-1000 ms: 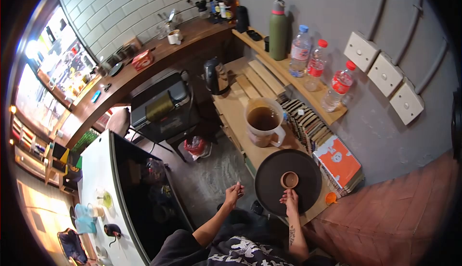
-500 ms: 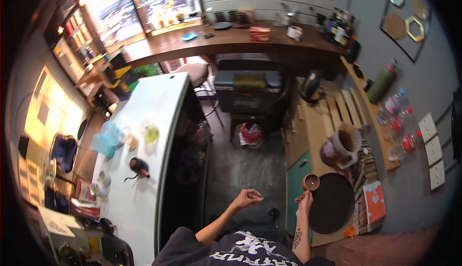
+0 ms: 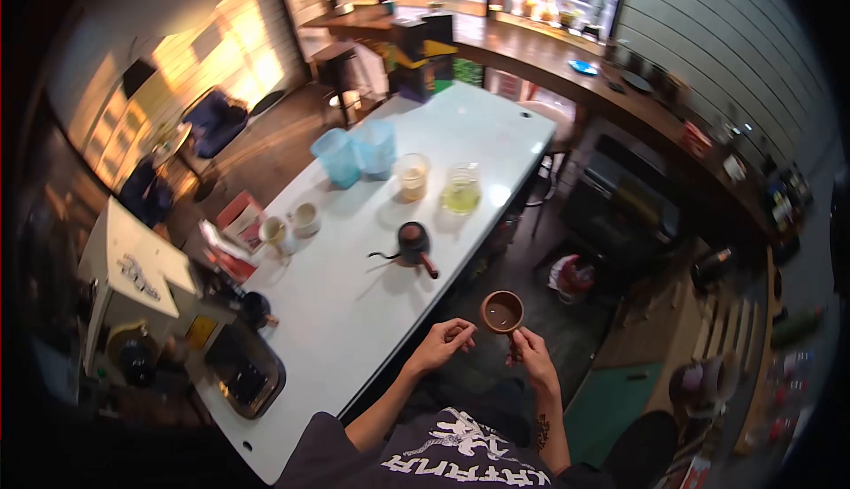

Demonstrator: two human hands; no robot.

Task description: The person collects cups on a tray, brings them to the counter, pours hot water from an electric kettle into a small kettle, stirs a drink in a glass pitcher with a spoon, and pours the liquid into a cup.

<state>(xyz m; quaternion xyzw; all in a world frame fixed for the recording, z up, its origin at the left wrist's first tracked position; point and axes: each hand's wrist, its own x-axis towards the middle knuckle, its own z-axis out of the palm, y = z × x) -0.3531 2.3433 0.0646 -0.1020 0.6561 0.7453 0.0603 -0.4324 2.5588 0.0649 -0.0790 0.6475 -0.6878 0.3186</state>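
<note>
My right hand (image 3: 533, 358) is closed on the handle of a brown cup (image 3: 502, 312), which is upright over the gap between the two counters. A brownish inside shows in it; whether it holds liquid I cannot tell. Just left of the cup hovers my left hand (image 3: 447, 344), its fingers curled and nothing visible in them. Nearest on the white counter (image 3: 345, 312) is a black gooseneck kettle (image 3: 413, 244). Behind it are a glass pitcher with greenish liquid (image 3: 461, 190) and another clear container (image 3: 412, 177).
Two blue translucent containers (image 3: 375, 148) and two pale cups (image 3: 305, 220) stand on the white counter. A boxy machine (image 3: 237, 369) is at its near left end. At right are a green cabinet door (image 3: 611, 408) and a blurred large jug (image 3: 708, 381).
The view has swung left from the wooden counter to the white one. The brown cup has left its place above the round dark tray, carried in my right hand. My left hand stays empty.
</note>
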